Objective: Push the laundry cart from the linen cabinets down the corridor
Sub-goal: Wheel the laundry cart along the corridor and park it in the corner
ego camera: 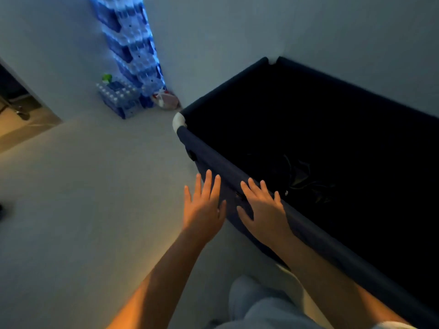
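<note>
The laundry cart (213,157) is a dark navy fabric bin with a padded rim and a white corner piece, filling the right side of the view against the wall. Its inside is dark, with a few faint items at the bottom. My left hand (204,207) hovers with straight, spread fingers just left of the cart's near rim, in front of its outer side. Over that same rim lies my right hand (263,210), fingers spread flat; whether it presses on the rim I cannot tell.
Stacked packs of water bottles (128,55) stand in the far corner, with a low pack (118,98) and a small bag (166,99) on the floor beside them. A doorway (21,103) opens at the far left. Pale floor (95,186) stretches left of the cart.
</note>
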`<state>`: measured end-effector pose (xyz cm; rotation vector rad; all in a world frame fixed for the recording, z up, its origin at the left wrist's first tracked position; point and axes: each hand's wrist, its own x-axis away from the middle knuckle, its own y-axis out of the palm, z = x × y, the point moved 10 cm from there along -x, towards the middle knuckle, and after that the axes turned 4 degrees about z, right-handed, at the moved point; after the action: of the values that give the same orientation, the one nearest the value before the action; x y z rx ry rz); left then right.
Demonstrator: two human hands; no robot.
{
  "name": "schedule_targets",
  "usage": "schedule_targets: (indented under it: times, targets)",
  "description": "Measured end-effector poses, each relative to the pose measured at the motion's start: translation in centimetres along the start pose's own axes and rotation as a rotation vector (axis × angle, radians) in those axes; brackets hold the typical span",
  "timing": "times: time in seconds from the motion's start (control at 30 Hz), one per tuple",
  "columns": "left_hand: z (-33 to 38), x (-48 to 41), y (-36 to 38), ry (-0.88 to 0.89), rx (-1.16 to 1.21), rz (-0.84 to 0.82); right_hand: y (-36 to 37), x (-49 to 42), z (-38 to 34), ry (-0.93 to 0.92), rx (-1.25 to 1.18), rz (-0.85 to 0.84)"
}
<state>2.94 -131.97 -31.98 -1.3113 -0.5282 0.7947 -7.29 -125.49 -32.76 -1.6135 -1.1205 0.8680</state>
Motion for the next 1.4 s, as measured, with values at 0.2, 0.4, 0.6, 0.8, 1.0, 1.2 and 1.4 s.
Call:
schedule_targets:
  times: [0.2,0.4,0.6,0.8,1.0,1.2,1.4]
  targets:
    - [-3.9,-7.9,0.1,0.188,0.007,0.006,0.8,-8.5,-1.3,0.135,-0.060,0.034]
    - [-8.9,-19.2,-0.2,0.297,0.014,-0.033,1.9,-19.4,-1.9,0.279,-0.101,0.067]
    - [-13.4,-28.3,-2.5,0.415,0.015,0.027,2.6,-29.4,-4.4,0.343,-0.068,0.076]
    - [-19.7,-36.1,-0.8,0.487,0.030,-0.062,4.2,-35.9,-5.3,0.548,-0.072,0.101]
    - [-23.4,-41.9,-0.7,0.713,0.117,-0.122,3.1,-41.9,-8.4,0.789,-0.199,0.280]
    - [-20.3,-45.8,1.0,0.973,0.098,-0.203,4.2,-41.1,-7.7,1.079,-0.127,0.295]
    - [-13.4,-48.0,3.5,1.264,0.008,-0.184,4.5,-39.9,-3.3,1.312,-0.085,0.340]
